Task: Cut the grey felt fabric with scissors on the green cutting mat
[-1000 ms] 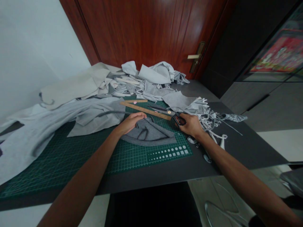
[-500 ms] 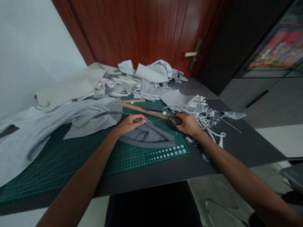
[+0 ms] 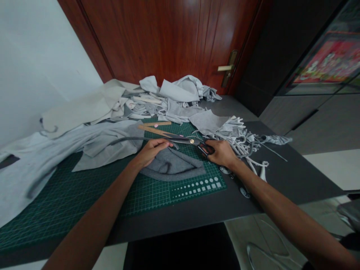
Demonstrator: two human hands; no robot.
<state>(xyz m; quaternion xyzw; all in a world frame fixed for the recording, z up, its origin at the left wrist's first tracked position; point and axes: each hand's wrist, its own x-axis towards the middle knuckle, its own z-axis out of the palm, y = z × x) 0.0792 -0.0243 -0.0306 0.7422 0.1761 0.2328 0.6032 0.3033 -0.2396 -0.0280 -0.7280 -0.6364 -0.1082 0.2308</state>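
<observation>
- Wood-grain red door [image 3: 157,41] with a brass lever handle [image 3: 226,68] closes off the far end of the room, beside a white wall [image 3: 42,63] on the left.
- Dark grey counter [image 3: 180,221] runs across the scene, with a green cutting mat [image 3: 70,195] on its near left.
- Pale grey fabric sheets [image 3: 28,176] spread over the mat's left side, and crumpled pale grey offcuts [image 3: 168,101] are heaped along the far edge.
- Cut grey strips [image 3: 239,140] are tangled at the right, just past the mat; much of the cutting looks done, judging by these, while the left sheets look largely whole.
- Dark grey fabric piece [image 3: 171,168] lies mid-mat, its near edge curved; a narrow dark strip [image 3: 126,139] trails left from it, seemingly not yet freed.
- Long dressmaking shears [image 3: 187,140] lie over a wooden ruler [image 3: 154,131], blades closed and pointing left.
- Right hand [image 3: 222,153] is closed around the shears' handles.
- Left hand [image 3: 152,152] sits half-curled on the fabric piece, just beside the blade tips; whether it grips anything, I cannot tell.
</observation>
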